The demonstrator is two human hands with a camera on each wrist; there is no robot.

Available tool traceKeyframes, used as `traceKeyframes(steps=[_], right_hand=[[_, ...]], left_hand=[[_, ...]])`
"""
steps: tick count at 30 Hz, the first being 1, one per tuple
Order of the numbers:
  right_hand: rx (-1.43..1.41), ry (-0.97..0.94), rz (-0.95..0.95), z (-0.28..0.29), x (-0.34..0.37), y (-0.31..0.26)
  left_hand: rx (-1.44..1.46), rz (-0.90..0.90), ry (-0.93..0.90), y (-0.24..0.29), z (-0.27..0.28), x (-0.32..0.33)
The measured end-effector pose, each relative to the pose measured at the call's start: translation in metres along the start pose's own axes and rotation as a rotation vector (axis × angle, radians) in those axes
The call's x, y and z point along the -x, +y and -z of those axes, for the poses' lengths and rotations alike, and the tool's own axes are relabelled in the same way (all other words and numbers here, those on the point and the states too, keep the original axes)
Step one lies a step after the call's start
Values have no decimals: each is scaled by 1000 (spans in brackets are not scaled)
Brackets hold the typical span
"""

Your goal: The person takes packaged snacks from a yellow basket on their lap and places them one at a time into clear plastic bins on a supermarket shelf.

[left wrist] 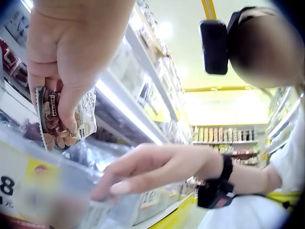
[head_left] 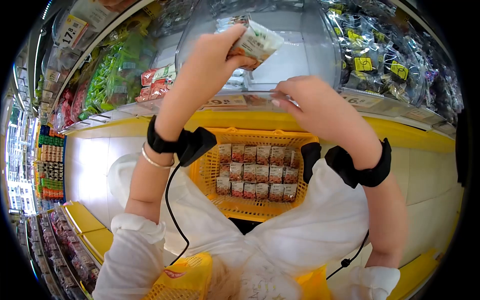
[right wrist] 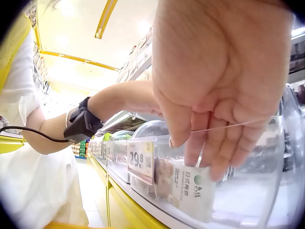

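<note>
My left hand [head_left: 215,55] is raised over a clear plastic shelf bin [head_left: 305,30] and grips a small printed snack packet [head_left: 259,46] between thumb and fingers. Brown pieces show through that packet's window in the left wrist view. My right hand [head_left: 312,100] is at the bin's front edge. In the right wrist view its fingers [right wrist: 226,143] reach down over the transparent front wall, fairly straight, with the thumb on the near side. A white-and-pink plum snack packet [right wrist: 193,191] stands just below those fingertips, upright behind the wall.
A yellow basket [head_left: 252,132] on the floor between the knees holds several rows of similar packets [head_left: 256,172]. Green-wrapped sweets [head_left: 107,75] fill a bin to the left, dark-wrapped ones [head_left: 370,55] a bin to the right. Price tags [right wrist: 141,160] line the shelf front.
</note>
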State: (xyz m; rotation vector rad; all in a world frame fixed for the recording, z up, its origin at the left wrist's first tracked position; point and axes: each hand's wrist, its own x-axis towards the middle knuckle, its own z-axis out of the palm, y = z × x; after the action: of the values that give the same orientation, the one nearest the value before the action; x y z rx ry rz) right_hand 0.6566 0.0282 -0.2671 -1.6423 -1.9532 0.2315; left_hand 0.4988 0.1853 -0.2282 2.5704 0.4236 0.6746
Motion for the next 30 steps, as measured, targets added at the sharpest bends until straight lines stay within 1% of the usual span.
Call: traceKeyframes(steps=[1,2,4,5,6,7,8,9,10,11,12,13,14,15,16,18,20,21,23,24,26,27,29,30], right_hand=[[-14,39,11,-2,1,0],[-30,77,22,-3,2,1],[-25,83,21,1,2,-2],[-30,39,-45,7,3,-6],[-35,-5,-112,11,3,-8],[-37,-6,-113,11,3,-5],[-98,50,-106,13,4,0],[-159,105,-100,13,4,2],[-161,105,-102,13,3,2],[-136,217,-76,13,2,1],[-110,330,-52,12,0,-1],[-109,331,-56,9,-1,-1],[-79,375,-29,4,-2,-1],[-48,419,-2,-1,-2,0],[-48,419,-6,-8,-2,4],[87,358,70,-20,-2,8],[136,324,74,-20,-1,5],[185,289,80,-20,-1,3],[214,260,56,-18,-2,0],[247,234,32,-18,-2,-1],[240,252,33,-20,-3,2],[235,271,32,-22,-4,4],[237,264,31,-22,-5,4],[244,263,30,-22,-4,4]], left_hand=[[-85,20,-48,-4,-6,-4],[-82,17,-47,-10,-14,-8],[-142,-107,-13,-13,-25,-13],[-101,-100,-67,-14,-29,-13],[-101,-99,-68,-15,-32,-14],[-163,-111,-156,-18,-36,-14],[-224,-123,-245,-21,-38,-14],[-224,-121,-247,-22,-38,-15],[-150,-41,-383,-23,-36,-16],[-75,38,-518,-24,-35,-17],[-74,36,-521,-20,-30,-18],[-153,-3,-607,-11,-23,-21],[-231,-42,-694,-7,-18,-21],[-229,-44,-696,-10,-16,-21],[-189,-76,-711,-13,-14,-20],[-149,-108,-727,-12,-13,-21],[-151,4,-813,-5,-10,-21],[-150,7,-814,-9,-9,-19],[-214,-192,-733,-19,-9,-11],[-211,-187,-734,-21,-10,-8],[-382,-354,-654,-22,-14,-3],[-377,-349,-657,-17,-14,1],[-412,-159,-525,8,-11,11],[-397,-160,-549,22,-11,21]])
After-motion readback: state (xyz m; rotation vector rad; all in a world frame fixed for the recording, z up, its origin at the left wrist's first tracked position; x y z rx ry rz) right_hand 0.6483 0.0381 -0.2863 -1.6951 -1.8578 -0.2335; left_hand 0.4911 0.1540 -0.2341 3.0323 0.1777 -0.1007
